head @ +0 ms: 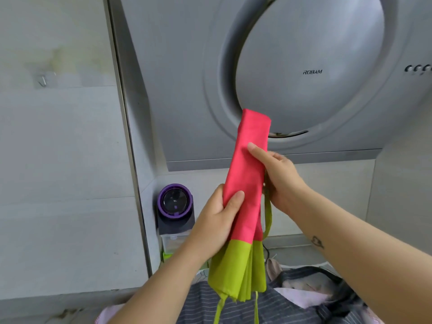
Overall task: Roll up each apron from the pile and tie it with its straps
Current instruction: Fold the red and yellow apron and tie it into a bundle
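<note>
At far left, grey wall tiles (60, 141) with 1 hook (43, 81). Corner: purple-lidded appliance (175, 206). Left hand (217, 220) grips the folded pink-green apron (247, 174), held upright in the air above the striped pile (257, 305). Right hand (279, 181) grasps its right edge, thumb on front. Green strap (268, 218) dangles. Counter (294, 252) behind. Grey ROBAM hood (304, 73) fills the right.

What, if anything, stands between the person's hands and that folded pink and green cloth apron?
Nothing visible: the left hand and the right hand both grip the folded pink and green cloth apron directly.
</note>
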